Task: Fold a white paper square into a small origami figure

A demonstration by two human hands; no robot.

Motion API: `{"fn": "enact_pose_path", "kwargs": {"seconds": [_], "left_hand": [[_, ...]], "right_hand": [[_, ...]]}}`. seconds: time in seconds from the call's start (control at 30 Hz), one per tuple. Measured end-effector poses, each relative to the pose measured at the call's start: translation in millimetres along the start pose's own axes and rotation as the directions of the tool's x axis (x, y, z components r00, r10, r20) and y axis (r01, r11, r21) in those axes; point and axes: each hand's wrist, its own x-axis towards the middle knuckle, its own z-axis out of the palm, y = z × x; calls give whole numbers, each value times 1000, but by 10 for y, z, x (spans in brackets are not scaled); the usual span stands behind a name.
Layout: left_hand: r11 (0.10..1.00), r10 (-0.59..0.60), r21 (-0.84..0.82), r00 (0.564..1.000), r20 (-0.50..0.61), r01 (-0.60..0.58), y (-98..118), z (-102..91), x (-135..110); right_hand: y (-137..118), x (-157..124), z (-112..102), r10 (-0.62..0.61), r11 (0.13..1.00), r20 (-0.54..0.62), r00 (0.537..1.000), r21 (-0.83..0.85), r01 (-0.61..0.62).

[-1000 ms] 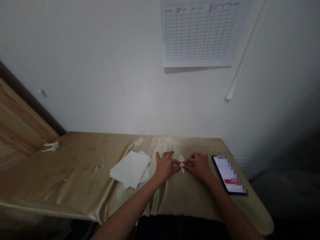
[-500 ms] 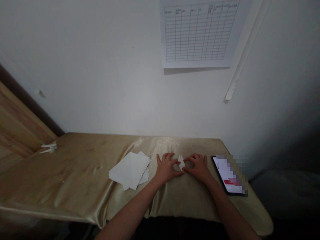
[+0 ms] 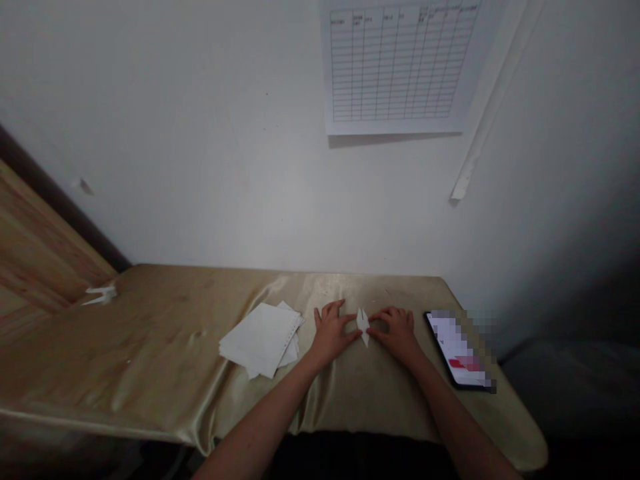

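Between my two hands is a small folded white paper [image 3: 363,323], a narrow diamond with a slit at its upper end. My left hand [image 3: 333,331] pinches its left edge with thumb and index finger, the other fingers spread. From the other side, my right hand [image 3: 397,331] grips the right edge between thumb and index finger. To the left of my left hand lies a stack of white paper sheets [image 3: 260,338], unevenly piled. A phone [image 3: 457,350] with a lit screen rests to the right of my right hand.
A shiny gold cloth [image 3: 165,347] covers the table. Small folded white paper pieces [image 3: 100,295] lie at its far left, near a wooden panel [image 3: 40,247]. The wall behind carries a printed table sheet [image 3: 395,73] and a slanting white strip [image 3: 487,120].
My left thumb has moved up from the lower tip to the paper's left edge. More of the folded paper shows now, its lower point included. The stack and phone stay put.
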Motion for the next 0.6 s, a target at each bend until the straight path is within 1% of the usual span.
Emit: {"fn": "enact_pose_path", "kwargs": {"seconds": [0.2, 0.37, 0.53, 0.6], "left_hand": [[1000, -9, -26, 1000, 6, 9, 9, -17, 14], [998, 20, -59, 1000, -15, -21, 3, -7, 12], [994, 19, -102, 998, -58, -25, 18, -10, 18], [992, 34, -119, 996, -86, -44, 32, -20, 25]], "right_hand": [[-38, 8, -11, 12, 1000, 27, 1000, 14, -12], [-77, -1, -19, 25, 997, 58, 998, 69, -29], [-105, -7, -6, 45, 985, 17, 999, 168, -47], [-110, 0, -1, 49, 976, -12, 999, 213, -46]]}}
